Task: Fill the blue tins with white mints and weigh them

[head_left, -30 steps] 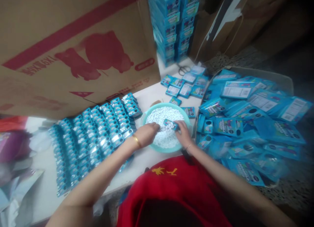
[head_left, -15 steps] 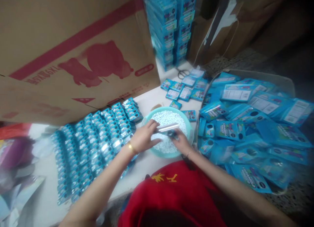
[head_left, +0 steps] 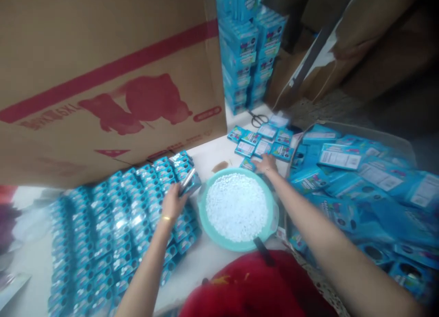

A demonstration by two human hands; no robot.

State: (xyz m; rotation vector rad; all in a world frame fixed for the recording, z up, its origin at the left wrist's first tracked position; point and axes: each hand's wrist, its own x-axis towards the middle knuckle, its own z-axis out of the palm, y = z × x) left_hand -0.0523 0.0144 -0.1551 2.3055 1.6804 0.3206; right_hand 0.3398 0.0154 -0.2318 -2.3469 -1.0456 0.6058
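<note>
Holding a tin (head_left: 188, 183) clamped in the grip of our left hand (head_left: 173, 202), we have it over the right edge of the rows (head_left: 113, 225) of tins, just left of the bowl (head_left: 203, 202) of white pellets (head_left: 236, 207). Our right hand (head_left: 266, 163), fingers apart, rests on a small pack (head_left: 250, 164) past the bowl's far rim. We judge this a set-down and a pick-up together; next we need a free slot and a clean pinch. A carton (head_left: 103, 79) crowds the rows on the worktop; scissors (head_left: 255, 119) and a full bin (head_left: 394, 141) lie nearby.
</note>
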